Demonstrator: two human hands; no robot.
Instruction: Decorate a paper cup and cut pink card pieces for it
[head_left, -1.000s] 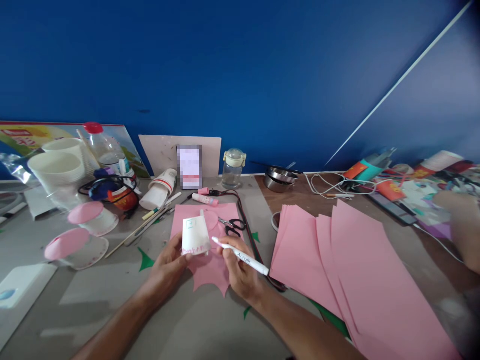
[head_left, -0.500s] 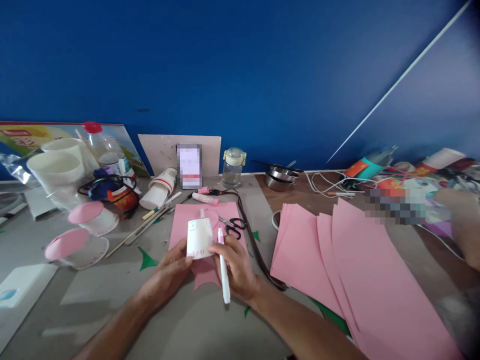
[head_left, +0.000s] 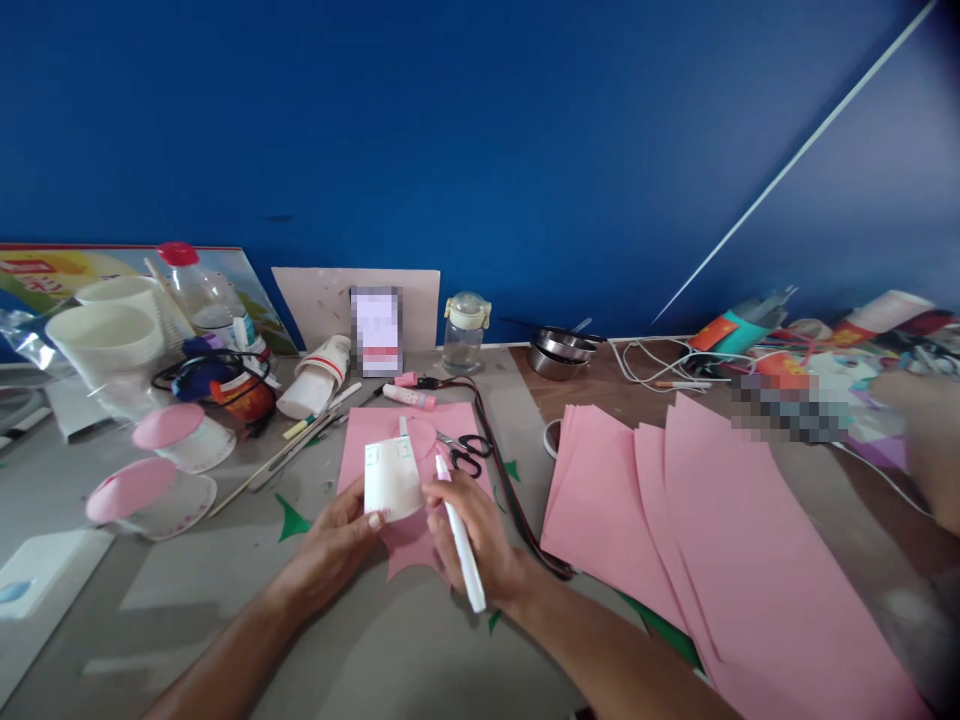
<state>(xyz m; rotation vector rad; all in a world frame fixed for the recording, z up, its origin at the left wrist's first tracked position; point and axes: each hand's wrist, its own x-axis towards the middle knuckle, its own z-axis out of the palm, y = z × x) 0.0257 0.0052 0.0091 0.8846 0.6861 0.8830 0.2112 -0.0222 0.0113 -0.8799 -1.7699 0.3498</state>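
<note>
My left hand (head_left: 346,530) is closed around a white paper cup (head_left: 391,480), its thumb at the lower edge. Small blue marks show near the cup's top and pink marks at its lower left. In my right hand (head_left: 476,525) is a pink-tipped white marker (head_left: 463,550), the tip pointing up and away from me just right of the cup. Beyond the hands lies a pink paper sheet (head_left: 360,425), partly covered by the cup. Black-handled scissors (head_left: 466,462) rest on it, and a pink-and-white marker (head_left: 409,397) lies at its far edge.
Two cups with pink paper tops (head_left: 169,428) stand at left, before stacked paper cups (head_left: 105,335). A phone (head_left: 377,330) and a glass jar (head_left: 465,340) stand by the wall. Pink sheets (head_left: 735,540) spread at right. Another person's blurred hand (head_left: 926,430) shows at far right.
The cup has been turned in my left hand, so most pink marks have gone from its visible side. My right hand has drawn slightly away from the cup, the marker tilting further right.
</note>
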